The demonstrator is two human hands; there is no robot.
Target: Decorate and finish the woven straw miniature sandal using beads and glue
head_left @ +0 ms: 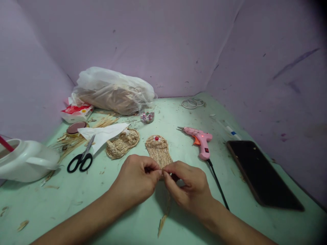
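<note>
My left hand [136, 180] and my right hand [187, 187] meet at the near end of a small woven straw slipper sole [158, 151] with a red bead on its far end. Both hands are closed in a pinch on the sole's near edge, fingertips touching each other. A thin straw strand [163, 221] hangs from under my hands toward me. A second woven slipper [122, 143] lies to the left of the first.
Black-handled scissors [81, 158] and white paper [103, 134] lie left, near a white pot [25, 160]. A pink glue gun [200, 139] with its black cord sits right, beside a dark phone [263, 173]. A plastic bag [112, 90], bead jar [147, 115] and loose straw lie behind.
</note>
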